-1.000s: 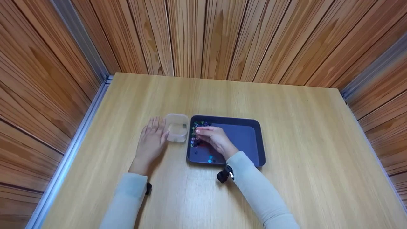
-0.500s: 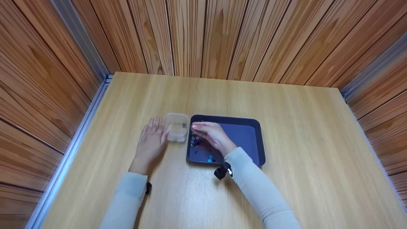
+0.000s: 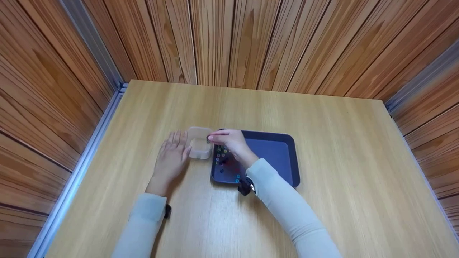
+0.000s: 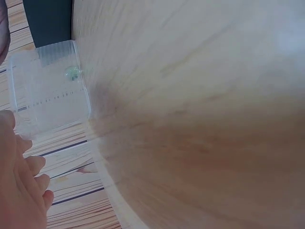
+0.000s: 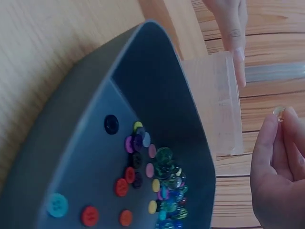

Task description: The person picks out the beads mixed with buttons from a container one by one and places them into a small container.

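right hand (image 3: 229, 140) in middle of frame, fingers pinching a tiny clear bead (image 5: 278, 111) over the clear box (image 3: 199, 142). left hand (image 3: 172, 156) flat, fingers straight, steadying the box on bench (image 3: 322, 143). buttons (image 5: 143, 167) waiting in dark tray (image 3: 283, 138).

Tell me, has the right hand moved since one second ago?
Yes. The right hand went left and away from the person, from above the buttons in the dark tray to the clear container rim, pinching something small.
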### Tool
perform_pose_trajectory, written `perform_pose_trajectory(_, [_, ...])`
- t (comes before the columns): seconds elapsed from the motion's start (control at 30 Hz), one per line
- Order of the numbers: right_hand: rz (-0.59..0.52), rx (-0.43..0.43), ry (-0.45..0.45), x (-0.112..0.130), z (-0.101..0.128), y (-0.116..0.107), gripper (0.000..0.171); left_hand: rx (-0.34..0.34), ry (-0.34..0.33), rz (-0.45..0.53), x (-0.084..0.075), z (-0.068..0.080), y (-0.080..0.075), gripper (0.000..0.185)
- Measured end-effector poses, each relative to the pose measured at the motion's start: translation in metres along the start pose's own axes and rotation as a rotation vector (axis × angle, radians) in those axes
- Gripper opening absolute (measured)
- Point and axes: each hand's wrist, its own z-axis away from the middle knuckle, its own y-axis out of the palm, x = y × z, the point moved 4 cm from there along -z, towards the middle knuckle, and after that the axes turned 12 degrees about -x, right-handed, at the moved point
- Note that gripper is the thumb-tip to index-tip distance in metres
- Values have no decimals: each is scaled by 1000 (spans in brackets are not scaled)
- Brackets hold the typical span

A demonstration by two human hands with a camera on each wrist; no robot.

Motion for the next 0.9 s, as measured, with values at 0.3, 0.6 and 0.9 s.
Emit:
perform_pose_trajectory(0.3, [316,-48,-245,16,-1,12,16,2,14,-8,0,-1,1,62])
perform_pose_trajectory(0.6, [600,24,-460,30,0,27,15,-35,40,-6,-3,-6,-4,61])
perform_pose_trajectory(0.9, [710,37,-589,25,4,32,13,-31,39,-1,-1,-2,-1,61])
